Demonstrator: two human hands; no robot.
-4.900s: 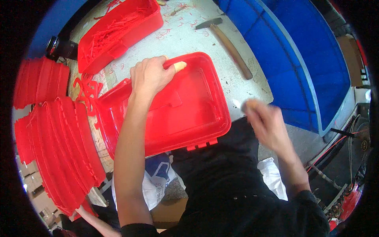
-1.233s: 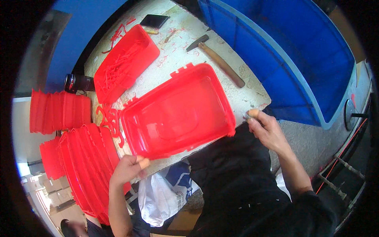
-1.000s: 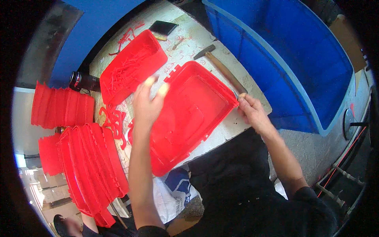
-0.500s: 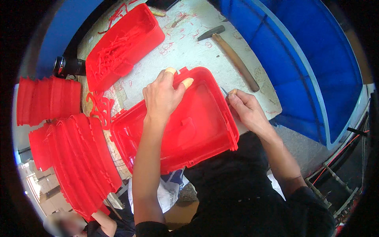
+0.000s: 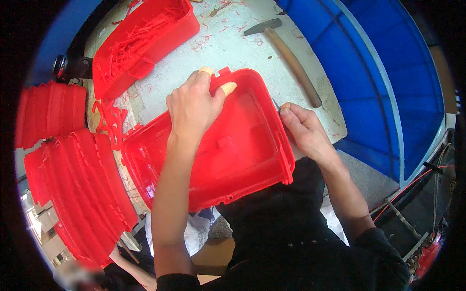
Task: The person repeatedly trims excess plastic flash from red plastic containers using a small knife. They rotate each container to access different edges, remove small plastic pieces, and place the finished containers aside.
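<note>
A shallow red plastic box lies tilted in front of me, its open side facing up. My left hand grips its far rim, the thumb inside and the fingers over the edge. Yellow covers wrap the thumb and a fingertip. At the box's right side, my right hand is closed around a thin metal blade, whose tip shows against the rim. The blade's handle is hidden in the fist.
A hammer lies beyond my right hand. A red bin of red scraps stands at the far left, with stacked red boxes nearer. Blue crates flank the right. Another person's arm shows lower left.
The view has shifted a little, so most things sit further left. Both hands keep their hold on the box and blade. The other person's arm has moved.
</note>
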